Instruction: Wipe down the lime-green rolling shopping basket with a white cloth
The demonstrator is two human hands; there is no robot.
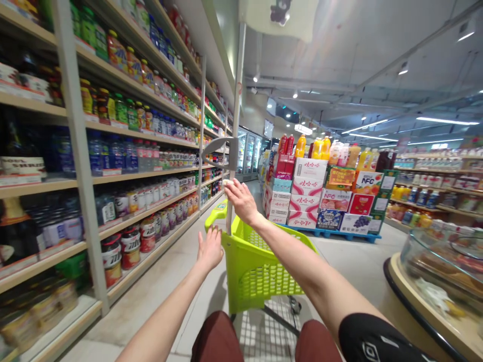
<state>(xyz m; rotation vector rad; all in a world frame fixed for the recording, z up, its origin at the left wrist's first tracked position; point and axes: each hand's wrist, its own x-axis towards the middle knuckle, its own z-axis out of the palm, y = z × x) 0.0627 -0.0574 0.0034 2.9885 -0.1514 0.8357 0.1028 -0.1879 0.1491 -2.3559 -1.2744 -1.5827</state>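
A lime-green shopping cart (pixel 260 271) stands before me, with an upright metal pole (pixel 229 218) rising from its near end. My left hand (pixel 211 249) rests at the cart's near left corner, fingers stretched toward the green handle (pixel 216 215); it appears to touch the rim. Higher up, my right hand (pixel 241 200) lies across the pole, its fingers extended and covering part of it. Nothing held shows in either hand. Just above the right hand, a grey bracket (pixel 232 155) is fixed to the pole. The thumb of the right hand is hidden.
Drink shelves (pixel 143 171) run along the left. Stacked juice cartons (pixel 307 193) sit on a blue pallet (pixel 332 234) ahead. A round counter (pixel 422 301) with a glass bowl (pixel 449 261) curves in at the right. Tiled floor (pixel 151 311) lies between shelves and cart.
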